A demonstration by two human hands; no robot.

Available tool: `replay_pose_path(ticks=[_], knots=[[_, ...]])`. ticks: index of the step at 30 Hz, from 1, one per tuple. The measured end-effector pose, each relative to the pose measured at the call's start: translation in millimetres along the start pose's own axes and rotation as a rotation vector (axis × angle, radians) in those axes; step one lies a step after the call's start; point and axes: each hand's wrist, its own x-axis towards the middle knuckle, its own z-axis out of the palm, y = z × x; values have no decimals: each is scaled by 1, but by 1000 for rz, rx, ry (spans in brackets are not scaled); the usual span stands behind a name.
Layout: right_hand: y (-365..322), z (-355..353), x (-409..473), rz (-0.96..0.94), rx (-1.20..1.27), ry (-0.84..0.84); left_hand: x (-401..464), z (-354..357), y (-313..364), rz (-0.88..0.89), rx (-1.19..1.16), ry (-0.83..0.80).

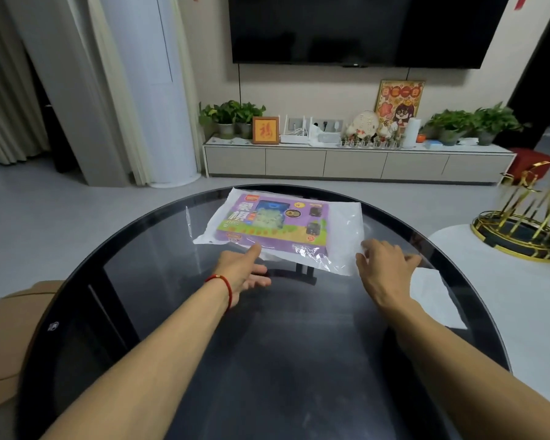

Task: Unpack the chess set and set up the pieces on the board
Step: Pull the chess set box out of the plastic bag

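Head view, looking forward and down over a round dark glass-topped table (204, 360) in a living room.

Item 1: flat purple cardboard chess-set box (272, 222) printed with green and yellow graphics, sealed inside a clear and white plastic bag (343, 227). It lies flat on the far half of the table, the bag's loose edges spreading beyond the box on all sides.

Item 2: left hand (243, 269), a red string bracelet (224, 289) on its wrist. The fingers are extended and relaxed, gripping nothing; the foremost fingertip reaches the near edge of the bag, just at the box's near left corner.

Item 3: right hand (383, 265), palm down, fingers spread and lightly bent over the bag's near right corner. It rests on the plastic; whether any fingertip pinches the film cannot be told.

Item 4: white sheet of paper (435, 296), flat on the table just right of the right wrist.

Surroundings: large black wall-mounted television (356, 27); long low beige cabinet (356, 161) beneath it carrying potted green plants (232, 117), a wooden-framed red character plaque (265, 130), a white router and small ornaments; tall white cylindrical floor-standing unit (159, 90) at left beside pale curtains; gold wire rack (521, 223) on a white surface at right; tan rounded seat (10, 338) at the table's near left.
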Motion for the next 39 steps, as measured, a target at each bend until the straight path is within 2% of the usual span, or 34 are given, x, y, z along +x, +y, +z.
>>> replay_pose_path(ticks=[5,10,15,18,22,25,29,32,34,36,39], knots=[[-6,-2,-8,164,283,-90,16,12,-1,-63,-127,-13],[-29,-10,-24,128,343,-209,19,5,14,-138,-90,6],[-47,-17,-37,151,460,-339,3,11,12,-119,-29,45],[-50,-22,-45,159,467,-321,0,13,5,-60,37,129],[-45,-28,-57,138,358,-282,-18,2,0,-26,22,269],[-42,-28,-67,35,253,-325,-30,-12,-9,-32,-12,259],[-45,-34,-76,40,327,-342,-50,-32,-12,-28,-30,225],[-45,-35,-77,38,343,-362,-66,-48,-18,-12,63,202],[-44,-34,-76,48,346,-369,-75,-58,-24,51,213,207],[-44,-35,-74,58,345,-372,-84,-63,-24,173,479,242],[-46,-36,-69,50,277,-353,-90,-61,-17,387,880,413]])
